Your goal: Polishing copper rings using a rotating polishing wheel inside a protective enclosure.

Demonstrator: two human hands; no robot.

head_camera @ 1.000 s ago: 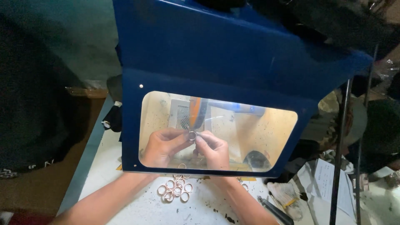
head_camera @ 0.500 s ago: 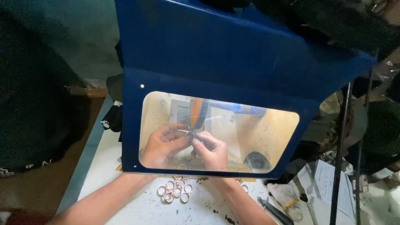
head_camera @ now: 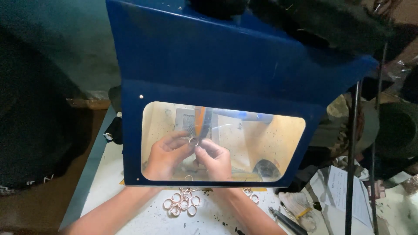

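Both my hands reach under a blue box-shaped hood (head_camera: 217, 65) and show through its clear window (head_camera: 270, 143). My left hand (head_camera: 165, 154) and my right hand (head_camera: 215, 159) pinch a small metal ring (head_camera: 193, 141) together between their fingertips, just below an orange and dark nozzle (head_camera: 201, 119) that hangs down inside the hood. Several more metal rings (head_camera: 180, 203) lie in a loose pile on the white table (head_camera: 104, 182) between my forearms.
One ring (head_camera: 188, 177) lies inside the hood under my hands, and a couple of rings (head_camera: 251, 194) lie right of my right forearm. A dark pen-like tool (head_camera: 285, 219), a cloth (head_camera: 298, 206) and papers (head_camera: 342, 189) sit at the right. Black rods (head_camera: 352, 152) stand upright there.
Almost nothing has moved. My hands stay together on the ring under the nozzle, with only slight finger shifts.
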